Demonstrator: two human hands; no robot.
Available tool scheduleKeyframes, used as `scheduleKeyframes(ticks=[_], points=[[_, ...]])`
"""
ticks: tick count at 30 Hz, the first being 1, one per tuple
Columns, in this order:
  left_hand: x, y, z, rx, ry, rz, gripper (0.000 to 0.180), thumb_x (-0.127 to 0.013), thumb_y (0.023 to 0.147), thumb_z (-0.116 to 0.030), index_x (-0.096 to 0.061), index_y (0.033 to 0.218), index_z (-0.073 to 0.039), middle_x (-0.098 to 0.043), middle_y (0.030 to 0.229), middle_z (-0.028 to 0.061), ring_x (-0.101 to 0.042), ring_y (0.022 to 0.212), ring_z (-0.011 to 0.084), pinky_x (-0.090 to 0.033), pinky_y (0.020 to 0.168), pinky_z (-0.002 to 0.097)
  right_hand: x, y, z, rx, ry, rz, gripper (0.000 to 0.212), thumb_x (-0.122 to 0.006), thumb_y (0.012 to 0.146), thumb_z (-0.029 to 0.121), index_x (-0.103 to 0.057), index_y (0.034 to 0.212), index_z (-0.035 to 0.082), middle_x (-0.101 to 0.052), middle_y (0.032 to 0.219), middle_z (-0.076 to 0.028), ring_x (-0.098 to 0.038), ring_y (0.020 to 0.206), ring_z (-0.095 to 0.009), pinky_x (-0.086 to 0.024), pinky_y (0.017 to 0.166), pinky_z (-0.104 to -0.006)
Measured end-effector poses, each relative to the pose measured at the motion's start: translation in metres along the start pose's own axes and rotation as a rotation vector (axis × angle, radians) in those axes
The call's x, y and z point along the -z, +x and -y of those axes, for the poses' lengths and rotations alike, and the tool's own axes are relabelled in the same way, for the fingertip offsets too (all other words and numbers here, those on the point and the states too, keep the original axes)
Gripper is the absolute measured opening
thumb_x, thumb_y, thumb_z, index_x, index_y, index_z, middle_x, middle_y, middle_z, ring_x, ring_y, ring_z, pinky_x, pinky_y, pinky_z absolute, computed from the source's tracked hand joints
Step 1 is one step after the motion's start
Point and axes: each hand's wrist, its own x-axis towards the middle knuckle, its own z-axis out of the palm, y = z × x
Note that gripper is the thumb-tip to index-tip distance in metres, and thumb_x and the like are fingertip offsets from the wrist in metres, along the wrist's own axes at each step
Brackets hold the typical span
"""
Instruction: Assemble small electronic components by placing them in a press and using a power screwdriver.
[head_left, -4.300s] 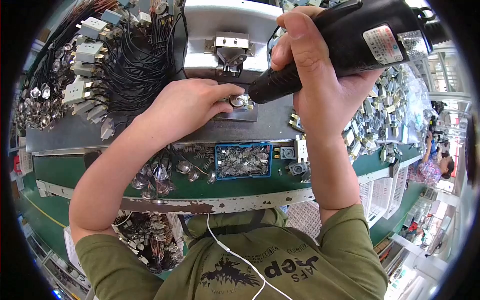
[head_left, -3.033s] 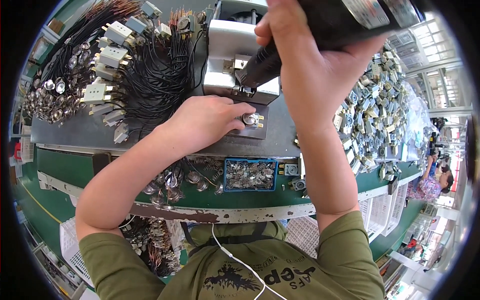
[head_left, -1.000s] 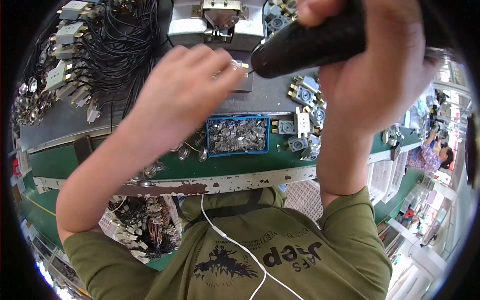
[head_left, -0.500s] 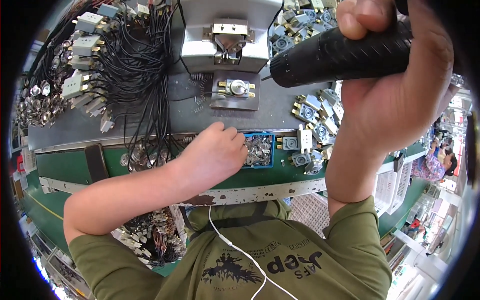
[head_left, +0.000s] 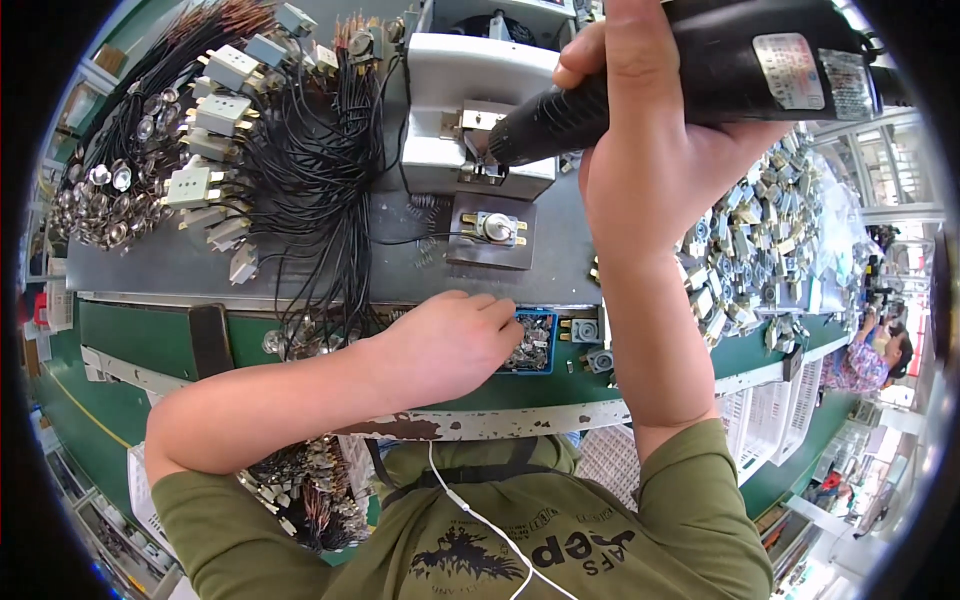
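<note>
My right hand point(head_left: 650, 110) grips a black electric screwdriver point(head_left: 720, 70), raised over the workbench. Its nose points left, in front of the white metal machine point(head_left: 480, 75) in the picture; whether they touch I cannot tell. My left hand point(head_left: 455, 345) rests with curled fingers at the left side of a blue tray point(head_left: 553, 345) of small metal parts. Its fingertips are hidden, and so is anything they pinch. Between the hands, a grey socket point(head_left: 494, 229) with brass terminals and a round metal piece sits on a steel block point(head_left: 487, 258). A black wire runs leftward from it.
To the left lie bundled black wires point(head_left: 310, 150) with grey sockets and shiny metal cups point(head_left: 100, 205). A heap of grey sockets point(head_left: 760, 235) covers the right side. A dark phone-like slab point(head_left: 210, 340) lies near the front rail point(head_left: 490, 424). Another person point(head_left: 870, 360) sits far right.
My right hand has carried the screwdriver left, bringing its nose in front of the machine. My left hand stays by the blue tray. The whole view has shifted slightly.
</note>
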Motion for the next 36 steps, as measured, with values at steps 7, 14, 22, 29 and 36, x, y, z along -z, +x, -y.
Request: scheduleKeyframes(ticks=[7, 14, 22, 29, 36], points=[[0.001, 0.001, 0.001, -0.005, -0.101, -0.011, 0.016, -0.064, 0.082, -0.011, -0.06, 0.094, -0.002, -0.058, 0.093, 0.0109, -0.066, 0.088, 0.0274, -0.055, 0.078, 0.0398, -0.004, -0.003, 0.005, -0.11, -0.103, 0.003, 0.022, -0.075, 0.091, -0.001, -0.061, 0.108, 0.0, -0.07, 0.088, -0.009, -0.065, 0.062, -0.013, -0.054, 0.057, -0.026], [0.011, 0.002, -0.002, 0.038, -0.227, 0.069, 0.016, -0.065, 0.084, -0.009, -0.06, 0.098, -0.002, -0.058, 0.093, 0.0131, -0.067, 0.088, 0.0318, -0.057, 0.078, 0.0433, -0.007, 0.043, -0.069, 0.439, 0.605, 0.477, 0.039, -0.077, 0.088, -0.003, -0.054, 0.12, 0.0, -0.07, 0.092, -0.008, -0.067, 0.07, -0.013, -0.055, 0.061, -0.0254], [0.035, -0.005, 0.006, 0.077, -0.357, 0.065, 0.018, -0.06, 0.09, -0.008, -0.064, 0.107, -0.003, -0.064, 0.101, 0.0132, -0.07, 0.093, 0.0319, -0.057, 0.08, 0.043, -0.021, -0.011, -0.001, -0.011, -0.005, 0.013, 0.066, -0.076, 0.085, -0.011, -0.034, 0.135, 0.002, -0.068, 0.097, -0.011, -0.068, 0.083, -0.014, -0.057, 0.068, -0.0267], [0.081, 0.0, 0.047, 0.301, -0.101, -0.477, 0.006, -0.067, 0.091, -0.006, -0.064, 0.095, -0.004, -0.064, 0.088, 0.012, -0.066, 0.082, 0.034, -0.054, 0.073, 0.0411, 0.014, -0.015, 0.009, -0.022, -0.035, -0.02, 0.067, -0.077, 0.084, -0.01, -0.035, 0.135, 0.001, -0.068, 0.098, -0.011, -0.068, 0.083, -0.015, -0.057, 0.068, -0.0268], [0.047, 0.006, 0.049, 0.251, 0.124, -0.426, 0.01, -0.072, 0.089, -0.013, -0.064, 0.091, -0.007, -0.066, 0.088, 0.006, -0.065, 0.086, 0.028, -0.05, 0.082, 0.0406, 0.023, -0.02, 0.013, -0.018, -0.028, -0.023, 0.067, -0.078, 0.084, -0.01, -0.035, 0.134, 0.0, -0.068, 0.099, -0.012, -0.069, 0.083, -0.015, -0.058, 0.068, -0.0269]])
